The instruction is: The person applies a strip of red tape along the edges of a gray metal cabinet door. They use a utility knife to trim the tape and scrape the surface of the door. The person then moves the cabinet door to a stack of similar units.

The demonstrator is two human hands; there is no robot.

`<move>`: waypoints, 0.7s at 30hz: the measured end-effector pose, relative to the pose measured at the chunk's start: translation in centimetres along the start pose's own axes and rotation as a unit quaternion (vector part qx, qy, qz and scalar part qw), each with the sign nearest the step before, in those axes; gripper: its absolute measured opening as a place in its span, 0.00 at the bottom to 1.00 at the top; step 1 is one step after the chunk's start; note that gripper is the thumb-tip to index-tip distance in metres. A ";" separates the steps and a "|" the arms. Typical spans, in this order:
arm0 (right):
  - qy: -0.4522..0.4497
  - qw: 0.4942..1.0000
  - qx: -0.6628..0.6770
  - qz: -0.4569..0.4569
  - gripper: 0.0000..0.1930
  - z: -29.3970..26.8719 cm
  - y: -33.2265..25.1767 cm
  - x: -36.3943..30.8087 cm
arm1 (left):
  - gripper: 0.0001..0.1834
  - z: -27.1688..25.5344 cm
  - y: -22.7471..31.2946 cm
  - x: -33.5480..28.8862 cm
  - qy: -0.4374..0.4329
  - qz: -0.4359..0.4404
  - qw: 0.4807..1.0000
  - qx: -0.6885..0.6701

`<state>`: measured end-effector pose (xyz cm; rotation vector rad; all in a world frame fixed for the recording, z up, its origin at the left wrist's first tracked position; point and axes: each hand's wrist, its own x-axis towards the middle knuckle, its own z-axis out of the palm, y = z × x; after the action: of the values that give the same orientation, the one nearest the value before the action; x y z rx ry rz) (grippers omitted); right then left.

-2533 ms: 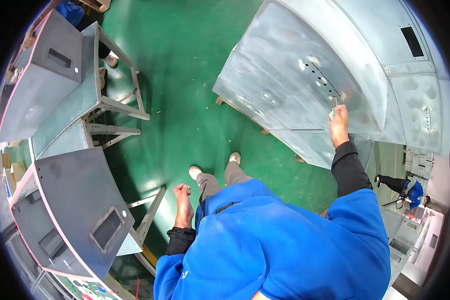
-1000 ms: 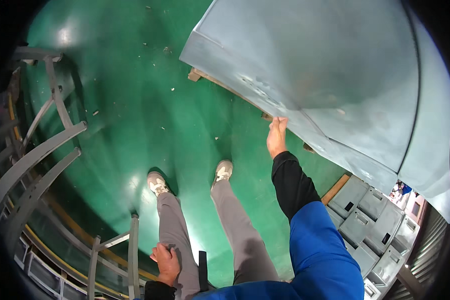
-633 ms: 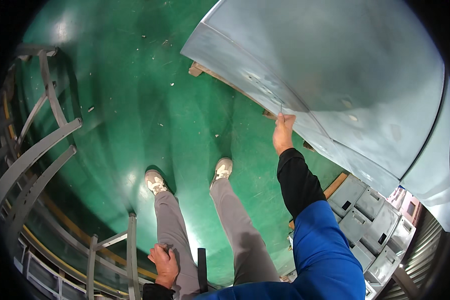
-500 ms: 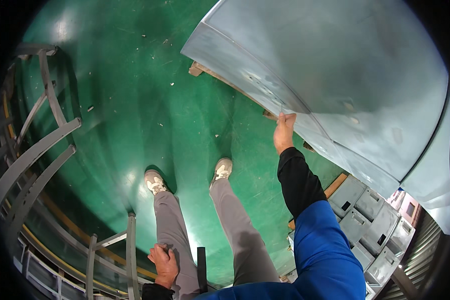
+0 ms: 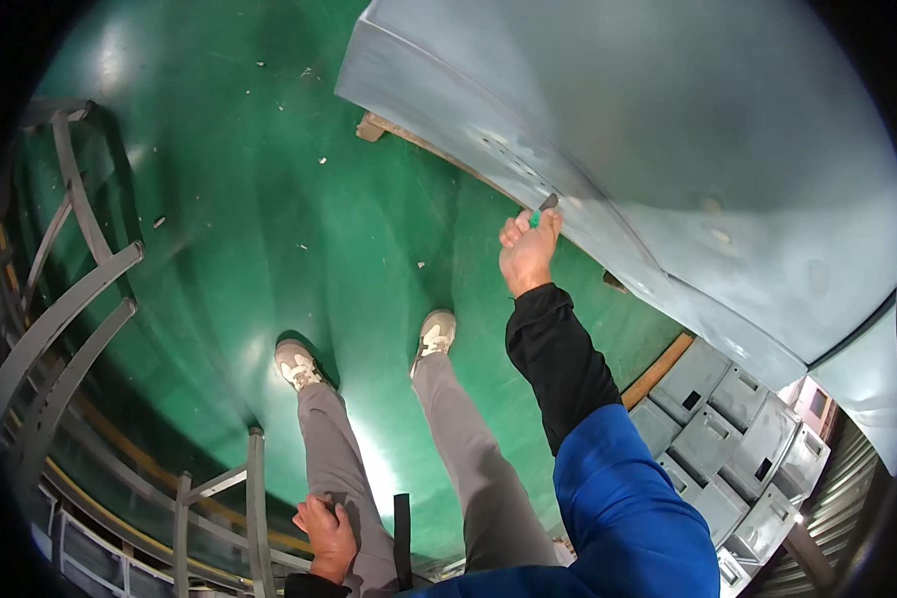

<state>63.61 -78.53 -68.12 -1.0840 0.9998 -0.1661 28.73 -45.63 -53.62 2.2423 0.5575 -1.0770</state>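
Note:
A large grey sheet-metal panel (image 5: 668, 130) stands on wooden blocks on the green floor, filling the upper right of the head view. My right hand (image 5: 526, 249) reaches up to its lower edge, shut on a small tool with a green handle (image 5: 540, 211) whose tip touches the panel near a row of small holes. My left hand (image 5: 325, 533) hangs by my left thigh, fingers curled, holding nothing that I can see. My two feet in light shoes (image 5: 369, 349) stand on the floor below the panel.
Grey metal frame racks (image 5: 80, 329) curve along the left and lower left. Grey plastic crates (image 5: 728, 429) sit stacked at the lower right behind a wooden strip. A wooden block (image 5: 372, 127) props the panel's near corner. Small bits of debris dot the green floor.
My right hand has slid a little along the panel's lower edge, and the green-handled tool now shows at my fingertips. The left hand and feet stay put.

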 end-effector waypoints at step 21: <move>-0.004 0.986 -0.156 -0.053 0.09 -1.0 -0.2 -0.1 | 0.14 -0.6 -0.2 0.0 -0.007 -0.017 1.000 0.001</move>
<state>62.83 -79.22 -68.00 -1.4246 0.9822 -0.0933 28.99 -45.08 -53.41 2.2329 0.5905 -1.1105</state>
